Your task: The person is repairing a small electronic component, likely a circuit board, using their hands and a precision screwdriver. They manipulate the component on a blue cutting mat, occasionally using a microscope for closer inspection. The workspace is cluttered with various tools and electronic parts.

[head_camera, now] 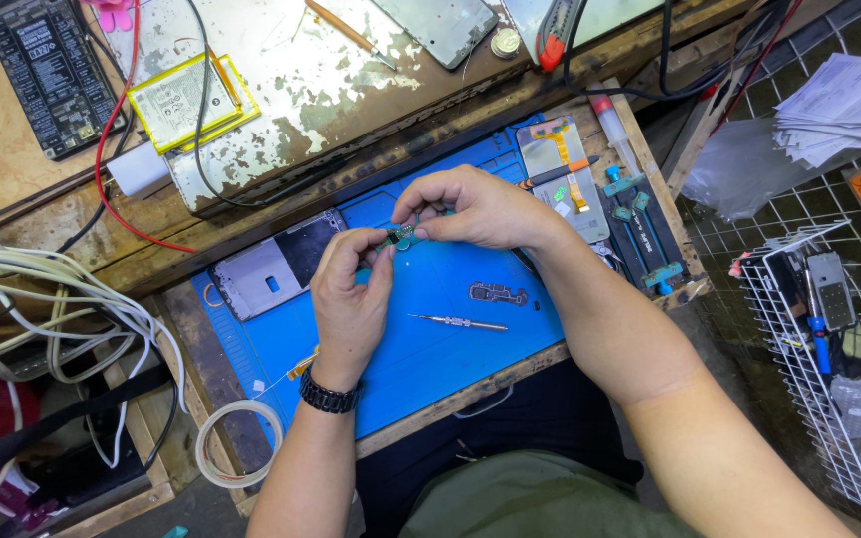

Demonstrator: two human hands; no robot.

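My left hand [349, 297] and my right hand [470, 207] meet over a blue work mat [421, 349]. Both pinch a small dark electronic part [399, 235] between their fingertips, held just above the mat. My left wrist wears a black watch band [329, 396]. A thin metal screwdriver [458, 322] lies on the mat below my hands. A small flat metal bracket [498, 293] lies beside it.
An opened phone body [276, 267] lies on the mat's left. A phone screen with orange flex cables [560, 164] rests at the right. A yellow-edged battery [186, 100], a black tester board [50, 70], white cables [42, 289], a tape roll [236, 443] and a wire basket [829, 349] surround the bench.
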